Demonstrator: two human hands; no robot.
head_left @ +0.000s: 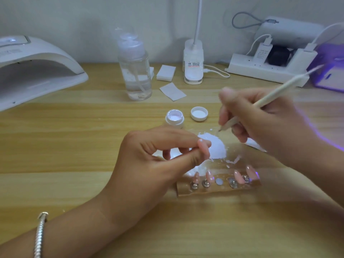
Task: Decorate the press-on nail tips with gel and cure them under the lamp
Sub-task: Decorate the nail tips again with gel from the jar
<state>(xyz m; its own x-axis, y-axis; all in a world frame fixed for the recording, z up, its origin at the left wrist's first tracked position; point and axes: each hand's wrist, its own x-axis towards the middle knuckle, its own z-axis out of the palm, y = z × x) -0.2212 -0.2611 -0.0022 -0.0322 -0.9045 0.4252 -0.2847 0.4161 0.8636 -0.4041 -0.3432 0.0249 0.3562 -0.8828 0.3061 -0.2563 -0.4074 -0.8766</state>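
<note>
Right hand grips diagonal brush, tip down-left; left hand pinches nail tip

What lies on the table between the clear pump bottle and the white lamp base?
In the head view, a stack of white pads and, a little nearer, one flat white wipe lie between the pump bottle and the lamp base.

Clear pump bottle, part full of clear liquid, upright on the wooden table. Stack of white pads just right of it, loose pad flat in front. White clip-lamp base beside the stack. Power strip far right with chargers plugged in; grey power bank behind it.
</note>
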